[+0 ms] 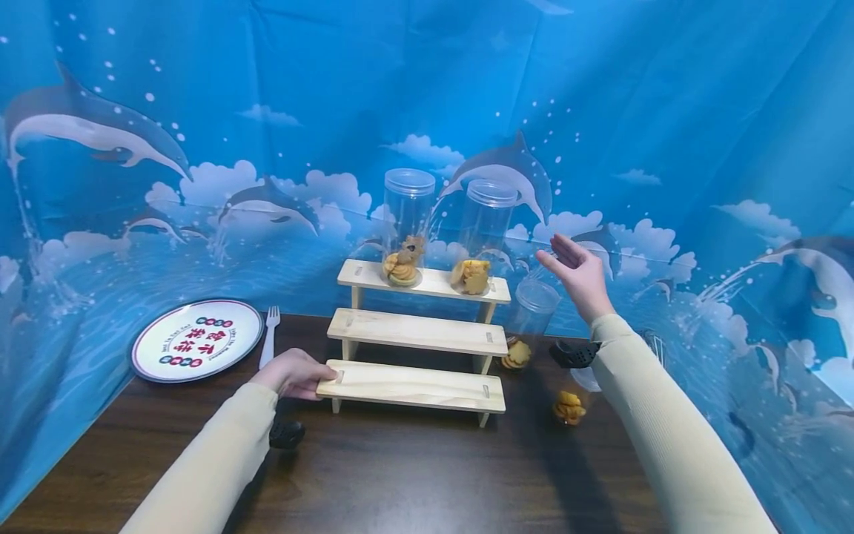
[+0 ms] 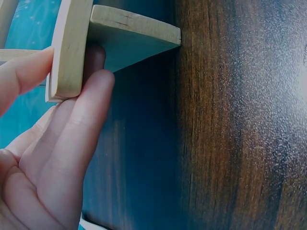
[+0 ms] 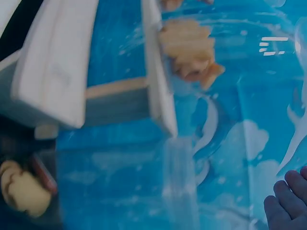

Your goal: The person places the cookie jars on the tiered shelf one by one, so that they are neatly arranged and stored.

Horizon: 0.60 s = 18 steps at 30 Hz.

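A three-step wooden display stand stands on the table. My left hand grips the left end of its lowest board, thumb on top and fingers underneath. Two clear lidded jars of cookies, a left jar and a right jar, stand on the top step. My right hand is raised in the air right of the stand, fingers extended and holding nothing. Below it, a third cookie jar stands on the table beside the stand. Another jar with cookies is partly hidden behind the right sleeve.
On the left lies a white plate with red lettering, a white fork beside it. A blue dolphin-print curtain hangs behind the table. A wire whisk-like object shows past the right sleeve.
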Motion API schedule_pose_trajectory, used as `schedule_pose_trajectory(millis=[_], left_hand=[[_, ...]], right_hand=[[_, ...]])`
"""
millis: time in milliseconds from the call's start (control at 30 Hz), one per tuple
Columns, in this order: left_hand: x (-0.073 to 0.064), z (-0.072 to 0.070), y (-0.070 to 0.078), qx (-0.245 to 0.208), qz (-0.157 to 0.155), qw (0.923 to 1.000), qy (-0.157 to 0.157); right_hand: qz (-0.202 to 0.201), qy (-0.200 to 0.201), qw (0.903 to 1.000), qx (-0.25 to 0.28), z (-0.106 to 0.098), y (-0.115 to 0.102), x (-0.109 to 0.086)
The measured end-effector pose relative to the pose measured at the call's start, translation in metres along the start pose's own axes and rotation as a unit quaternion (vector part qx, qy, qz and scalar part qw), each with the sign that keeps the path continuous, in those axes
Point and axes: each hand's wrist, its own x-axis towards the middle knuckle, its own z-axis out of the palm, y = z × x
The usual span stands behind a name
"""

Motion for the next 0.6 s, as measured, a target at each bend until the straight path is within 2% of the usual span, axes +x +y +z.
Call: schedule_pose_trajectory(millis=[267,467,600], left_hand=[[0.000,-0.001,0.000,-0.012,0.004,0.9999,-0.002],[0.000,0.000,0.002,0.000,-0.008,0.9999,0.006],[-0.002,0.003,0.002,0.000,-0.006,0.9999,0.010]], right_hand=[[0.016,-0.027,0.9995,0.002,-0.005,0.032,-0.007],[0.048,-0.064,0.9968,0.002,-0.010,0.053,-0.011],[0.054,-0.088,0.9945,0.015,-0.014,0.064,-0.011]])
